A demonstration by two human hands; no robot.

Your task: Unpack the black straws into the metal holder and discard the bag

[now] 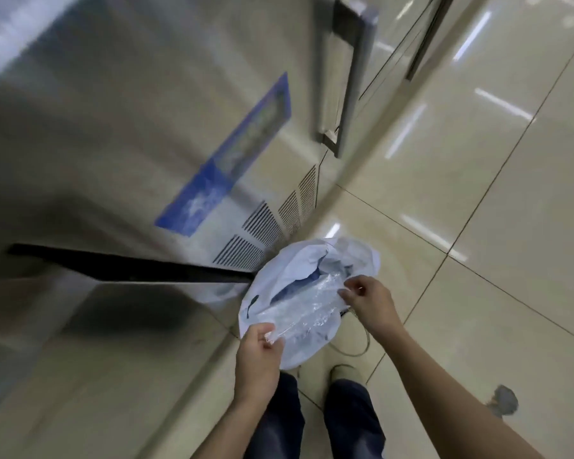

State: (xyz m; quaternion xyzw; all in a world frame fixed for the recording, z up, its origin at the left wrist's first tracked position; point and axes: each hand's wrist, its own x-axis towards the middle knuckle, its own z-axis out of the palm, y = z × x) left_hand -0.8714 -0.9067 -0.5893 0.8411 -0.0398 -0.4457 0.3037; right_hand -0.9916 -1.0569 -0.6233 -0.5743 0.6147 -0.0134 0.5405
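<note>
**Clear bag held over the lined bin**

We see a crinkled, glossy clear bag [300,308] stretched flat between two hands, directly above a bin [315,293] lined in soft, white, rumpled plastic. The left hand [257,356] pinches the bag's near end between thumb and fingers; the right hand [368,303] nips the far end with its fingertips, the other fingers loosely curled. The bag looks empty, though glare makes that hard to judge.

Left of the bin stands a brushed steel cabinet [113,144] with slotted vents [272,223], a blue label [232,160] too blurred to read, and a long bar handle [348,77]. A black gap [130,263] runs across the cabinet toward the bin. Glossy cream floor tiles [478,193] with dark seams spread right of the bin. Below it, dark trouser legs [312,422] and a shoe [343,372] show. The bag and hands hide most of the bin's inside, and its body is unseen.
</note>
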